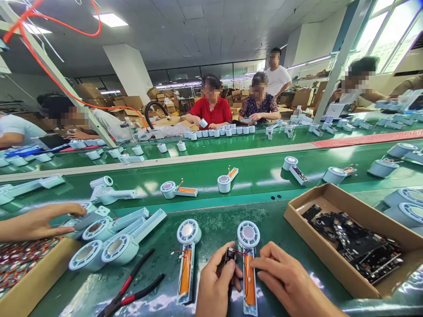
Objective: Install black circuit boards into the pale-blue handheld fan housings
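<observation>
My left hand point(220, 279) pinches a small black circuit board point(230, 254) upright beside a light-blue handheld fan point(248, 234). Red and black wires run between the board and the fan. The fan lies with its handle toward me, and an orange battery point(250, 286) shows in the uncovered handle. From the right, my right hand point(284, 275) has bent fingers on the handle's edge and battery; its grip is partly hidden. A second opened fan point(188, 231) lies parallel to the left, with its battery and a loose white connector showing.
At right stands a cardboard box point(350, 281) of black circuit boards point(353, 240). Red-handled pliers point(132, 281) lie left, near piled fans point(120, 248). A co-worker's hand point(42, 220) reaches over a box of wires point(26, 264). Beyond, a green conveyor point(198, 176) carries spaced fans; several people sit opposite.
</observation>
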`<control>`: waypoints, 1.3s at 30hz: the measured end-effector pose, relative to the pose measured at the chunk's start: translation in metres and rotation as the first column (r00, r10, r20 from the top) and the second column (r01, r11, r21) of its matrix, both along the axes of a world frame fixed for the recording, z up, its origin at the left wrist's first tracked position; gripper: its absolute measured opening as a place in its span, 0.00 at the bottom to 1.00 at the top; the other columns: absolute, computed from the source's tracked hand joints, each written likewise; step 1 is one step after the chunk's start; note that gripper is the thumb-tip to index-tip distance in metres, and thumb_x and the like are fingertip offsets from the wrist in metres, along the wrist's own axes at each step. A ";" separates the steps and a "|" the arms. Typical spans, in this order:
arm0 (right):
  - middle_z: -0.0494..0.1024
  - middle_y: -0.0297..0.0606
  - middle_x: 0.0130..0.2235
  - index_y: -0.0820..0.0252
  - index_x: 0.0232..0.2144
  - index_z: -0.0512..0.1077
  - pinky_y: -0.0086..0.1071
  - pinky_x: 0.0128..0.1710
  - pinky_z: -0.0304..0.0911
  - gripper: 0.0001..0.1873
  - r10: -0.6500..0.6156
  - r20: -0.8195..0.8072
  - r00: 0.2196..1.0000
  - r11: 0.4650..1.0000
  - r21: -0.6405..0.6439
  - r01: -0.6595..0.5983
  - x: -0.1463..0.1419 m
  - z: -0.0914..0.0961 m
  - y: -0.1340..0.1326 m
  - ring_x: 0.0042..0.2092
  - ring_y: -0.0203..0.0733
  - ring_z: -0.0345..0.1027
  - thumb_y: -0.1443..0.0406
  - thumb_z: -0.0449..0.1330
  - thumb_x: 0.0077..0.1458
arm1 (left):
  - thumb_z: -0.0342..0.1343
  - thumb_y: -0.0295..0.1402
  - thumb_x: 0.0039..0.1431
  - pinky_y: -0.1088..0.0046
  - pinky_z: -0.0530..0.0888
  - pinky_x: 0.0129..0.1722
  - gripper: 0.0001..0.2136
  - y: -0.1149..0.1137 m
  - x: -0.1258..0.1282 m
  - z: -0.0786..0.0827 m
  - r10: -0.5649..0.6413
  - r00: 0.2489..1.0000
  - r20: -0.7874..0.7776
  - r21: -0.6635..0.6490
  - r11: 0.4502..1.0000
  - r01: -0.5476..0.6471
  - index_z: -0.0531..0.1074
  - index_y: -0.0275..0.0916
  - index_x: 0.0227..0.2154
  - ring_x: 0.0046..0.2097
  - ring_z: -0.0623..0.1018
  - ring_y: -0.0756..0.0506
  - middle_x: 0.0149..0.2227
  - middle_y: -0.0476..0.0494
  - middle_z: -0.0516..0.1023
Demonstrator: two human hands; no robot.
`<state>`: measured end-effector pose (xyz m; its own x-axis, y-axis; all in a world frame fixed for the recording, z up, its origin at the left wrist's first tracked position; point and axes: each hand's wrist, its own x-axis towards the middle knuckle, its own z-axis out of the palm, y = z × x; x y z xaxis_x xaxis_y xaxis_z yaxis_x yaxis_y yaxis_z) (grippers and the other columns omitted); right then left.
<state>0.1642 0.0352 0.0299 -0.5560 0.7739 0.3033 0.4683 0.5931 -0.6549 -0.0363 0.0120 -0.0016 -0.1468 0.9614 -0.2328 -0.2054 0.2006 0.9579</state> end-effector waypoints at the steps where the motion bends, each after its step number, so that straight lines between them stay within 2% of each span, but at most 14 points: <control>1: 0.71 0.37 0.36 0.53 0.46 0.75 0.27 0.39 0.69 0.13 0.021 0.033 0.999 1.000 0.010 -0.021 -0.002 0.001 -0.003 0.38 0.38 0.71 0.70 0.53 0.66 | 0.63 0.40 0.55 0.76 0.72 0.27 0.23 0.000 0.000 0.001 0.002 1.000 0.012 -0.003 1.000 -0.002 0.75 0.32 0.51 0.24 0.75 0.49 0.24 0.47 0.79; 5: 0.71 0.38 0.35 0.55 0.40 0.78 0.28 0.36 0.70 0.11 0.004 0.058 0.998 0.999 0.039 -0.006 -0.018 0.002 -0.008 0.36 0.39 0.70 0.68 0.54 0.66 | 0.64 0.41 0.54 0.75 0.72 0.28 0.24 0.001 0.000 0.001 -0.018 0.999 0.032 -0.014 1.000 0.018 0.76 0.33 0.51 0.24 0.76 0.49 0.24 0.48 0.79; 10: 0.72 0.37 0.35 0.53 0.35 0.78 0.29 0.37 0.70 0.14 -0.026 -0.134 0.991 1.000 -0.014 0.024 -0.023 -0.015 -0.002 0.38 0.39 0.72 0.65 0.53 0.68 | 0.64 0.43 0.54 0.76 0.72 0.25 0.26 0.001 -0.002 -0.001 -0.036 0.999 0.026 -0.018 0.999 0.037 0.74 0.32 0.52 0.22 0.76 0.49 0.24 0.47 0.80; 13: 0.75 0.38 0.36 0.55 0.37 0.77 0.30 0.36 0.70 0.13 -0.164 -0.364 0.917 0.978 -0.180 0.104 -0.023 -0.029 0.002 0.36 0.39 0.73 0.60 0.53 0.69 | 0.62 0.46 0.57 0.79 0.67 0.19 0.28 -0.003 -0.003 -0.003 -0.047 0.997 -0.067 -0.024 0.999 0.045 0.72 0.32 0.55 0.17 0.71 0.52 0.21 0.49 0.78; 15: 0.77 0.35 0.30 0.57 0.38 0.75 0.29 0.30 0.70 0.14 -0.295 -0.492 0.819 0.924 -0.365 0.113 -0.027 -0.034 0.005 0.28 0.38 0.72 0.57 0.53 0.69 | 0.60 0.47 0.59 0.81 0.64 0.16 0.26 -0.006 -0.004 -0.005 -0.047 0.976 -0.212 0.027 0.998 0.054 0.74 0.36 0.55 0.15 0.68 0.54 0.21 0.50 0.77; 18: 0.76 0.32 0.22 0.60 0.40 0.75 0.28 0.27 0.69 0.14 -0.418 -0.555 0.719 0.839 -0.540 0.071 -0.034 -0.034 0.007 0.23 0.37 0.71 0.54 0.59 0.64 | 0.58 0.46 0.61 0.78 0.71 0.21 0.18 -0.012 -0.007 -0.008 0.017 0.889 -0.458 0.213 0.973 0.091 0.80 0.44 0.50 0.19 0.71 0.53 0.33 0.46 0.80; 20: 0.77 0.32 0.23 0.60 0.39 0.76 0.28 0.28 0.69 0.13 -0.442 -0.517 0.733 0.820 -0.565 0.096 -0.036 -0.028 0.007 0.24 0.38 0.72 0.55 0.62 0.62 | 0.55 0.43 0.63 0.76 0.75 0.25 0.16 -0.013 -0.009 -0.009 0.028 0.828 -0.560 0.275 0.949 0.153 0.80 0.47 0.50 0.22 0.73 0.52 0.40 0.44 0.80; 21: 0.78 0.33 0.24 0.59 0.38 0.76 0.28 0.28 0.70 0.12 -0.425 -0.485 0.765 0.829 -0.548 0.113 -0.036 -0.025 0.006 0.24 0.38 0.72 0.57 0.61 0.63 | 0.54 0.42 0.64 0.76 0.75 0.26 0.16 -0.013 -0.009 -0.009 0.011 0.808 -0.589 0.267 0.946 0.182 0.79 0.48 0.51 0.22 0.72 0.52 0.41 0.44 0.80; 23: 0.79 0.35 0.28 0.58 0.37 0.77 0.28 0.30 0.70 0.10 -0.333 -0.416 0.846 0.889 -0.437 0.135 -0.033 -0.019 0.004 0.28 0.37 0.74 0.60 0.58 0.65 | 0.52 0.40 0.66 0.77 0.75 0.25 0.17 -0.012 -0.009 -0.009 -0.027 0.795 -0.607 0.232 0.950 0.209 0.77 0.46 0.53 0.22 0.72 0.52 0.41 0.44 0.79; 25: 0.79 0.36 0.34 0.56 0.37 0.77 0.27 0.34 0.70 0.11 -0.210 -0.351 0.912 0.962 -0.243 0.128 -0.030 -0.016 0.002 0.33 0.38 0.75 0.65 0.54 0.67 | 0.51 0.40 0.67 0.77 0.75 0.25 0.18 -0.011 -0.008 -0.009 -0.035 0.790 -0.612 0.213 0.955 0.207 0.75 0.45 0.55 0.23 0.73 0.52 0.41 0.44 0.78; 27: 0.78 0.37 0.37 0.55 0.39 0.76 0.28 0.36 0.70 0.12 -0.146 -0.300 0.943 0.989 -0.069 0.132 -0.030 -0.018 0.000 0.37 0.38 0.75 0.69 0.52 0.67 | 0.51 0.40 0.67 0.75 0.78 0.30 0.18 -0.010 -0.004 -0.010 -0.004 0.775 -0.632 0.237 0.951 0.198 0.75 0.45 0.55 0.29 0.78 0.49 0.42 0.43 0.79; 31: 0.77 0.39 0.39 0.56 0.42 0.73 0.28 0.39 0.71 0.12 -0.165 -0.261 0.951 0.977 0.091 0.195 -0.034 -0.028 -0.001 0.39 0.38 0.76 0.72 0.50 0.67 | 0.50 0.35 0.68 0.67 0.79 0.48 0.17 -0.011 0.003 -0.012 0.092 0.738 -0.669 0.346 0.917 0.198 0.76 0.47 0.55 0.46 0.81 0.42 0.43 0.41 0.81; 34: 0.77 0.39 0.38 0.56 0.41 0.72 0.27 0.36 0.71 0.11 -0.187 -0.229 0.955 0.959 0.169 0.228 -0.038 -0.031 -0.002 0.37 0.39 0.77 0.71 0.50 0.68 | 0.49 0.31 0.68 0.70 0.78 0.48 0.18 -0.012 0.005 -0.012 0.141 0.703 -0.697 0.403 0.888 0.222 0.74 0.47 0.57 0.48 0.81 0.44 0.46 0.41 0.81; 39: 0.76 0.39 0.33 0.58 0.37 0.72 0.27 0.32 0.70 0.14 -0.202 -0.175 0.964 0.930 0.275 0.245 -0.040 -0.023 -0.001 0.31 0.38 0.76 0.73 0.47 0.68 | 0.48 0.27 0.68 0.73 0.77 0.48 0.20 -0.013 0.005 -0.012 0.176 0.654 -0.736 0.436 0.862 0.258 0.71 0.45 0.59 0.48 0.81 0.46 0.47 0.40 0.81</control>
